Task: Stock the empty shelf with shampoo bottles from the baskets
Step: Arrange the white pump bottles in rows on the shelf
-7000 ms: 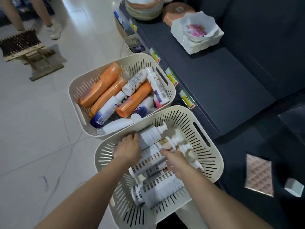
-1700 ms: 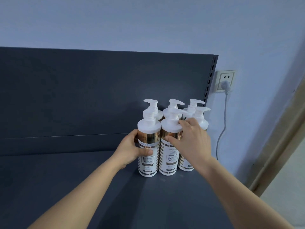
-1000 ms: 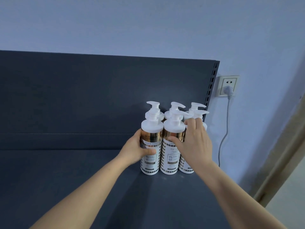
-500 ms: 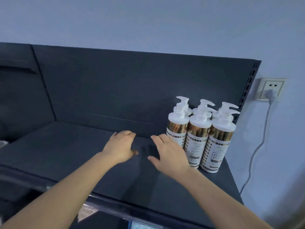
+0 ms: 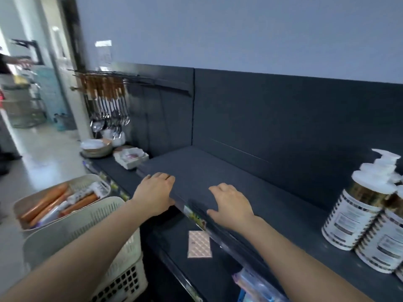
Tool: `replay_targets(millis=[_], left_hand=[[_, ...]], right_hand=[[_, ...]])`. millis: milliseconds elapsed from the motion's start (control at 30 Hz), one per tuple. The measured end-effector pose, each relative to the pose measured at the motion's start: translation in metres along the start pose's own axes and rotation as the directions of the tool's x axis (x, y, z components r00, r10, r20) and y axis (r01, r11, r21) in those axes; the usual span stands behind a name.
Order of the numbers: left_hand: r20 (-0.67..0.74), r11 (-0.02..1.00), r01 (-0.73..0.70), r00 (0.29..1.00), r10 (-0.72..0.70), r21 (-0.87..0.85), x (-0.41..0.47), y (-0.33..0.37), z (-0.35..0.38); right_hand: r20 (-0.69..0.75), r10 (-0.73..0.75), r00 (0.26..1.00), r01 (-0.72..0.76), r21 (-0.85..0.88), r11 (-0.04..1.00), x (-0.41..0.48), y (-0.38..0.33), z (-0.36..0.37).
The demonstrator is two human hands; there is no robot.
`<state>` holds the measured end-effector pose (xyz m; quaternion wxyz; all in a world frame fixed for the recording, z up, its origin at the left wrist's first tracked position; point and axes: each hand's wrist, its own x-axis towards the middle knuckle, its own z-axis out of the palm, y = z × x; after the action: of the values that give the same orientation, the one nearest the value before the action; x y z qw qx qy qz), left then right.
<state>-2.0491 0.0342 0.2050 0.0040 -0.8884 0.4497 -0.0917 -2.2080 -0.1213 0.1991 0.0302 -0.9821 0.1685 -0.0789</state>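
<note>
Several white pump shampoo bottles (image 5: 357, 212) with gold bands stand upright in a tight group at the right end of the dark shelf (image 5: 250, 184). My left hand (image 5: 156, 194) hovers at the shelf's front edge, empty, with relaxed fingers. My right hand (image 5: 232, 202) is over the shelf surface near the front edge, empty too, fingers loosely bent. Down at the left stands a cream slotted basket (image 5: 72, 227). Behind it, a second cream basket (image 5: 18, 205) holds orange and white bottles (image 5: 46, 201).
A lower dark shelf (image 5: 122, 177) carries stacked bowls (image 5: 96, 147) and a white dish (image 5: 130, 156). Ladles and spoons (image 5: 106, 105) hang above them. A pink patterned pad (image 5: 199, 244) lies on the shelf below. Tiled floor (image 5: 45, 153) spreads to the left.
My view has swung left and down from the bottles. Both hands have let go of the bottles and drawn back to the shelf's front edge. The baskets have come into view.
</note>
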Motion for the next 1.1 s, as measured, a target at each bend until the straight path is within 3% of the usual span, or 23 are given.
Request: replay_targets(millis=[400, 600, 767, 1100], left_hand=[[0.099, 0.954, 0.298, 0.949, -0.298, 0.022, -0.088, -0.19, 0.031], [0.162, 0.954, 0.3, 0.941, -0.298, 0.015, -0.108, -0.256, 0.067], [0.246, 0.954, 0.298, 0.926, -0.285, -0.018, -0.114, -0.296, 0.103], [0.454, 0.903, 0.419, 0.825, -0.336, -0.092, -0.082, -0.333, 0.202]], right_hand=[[0.108, -0.187, 0.976, 0.182, 0.053, 0.982, 0.09, -0.195, 0.049], [0.193, -0.181, 0.964, 0.175, 0.047, 0.983, 0.125, -0.262, 0.089], [0.302, -0.174, 0.937, 0.164, 0.058, 0.985, 0.149, -0.291, 0.128], [0.548, -0.144, 0.824, 0.122, 0.077, 0.99, 0.214, -0.286, 0.227]])
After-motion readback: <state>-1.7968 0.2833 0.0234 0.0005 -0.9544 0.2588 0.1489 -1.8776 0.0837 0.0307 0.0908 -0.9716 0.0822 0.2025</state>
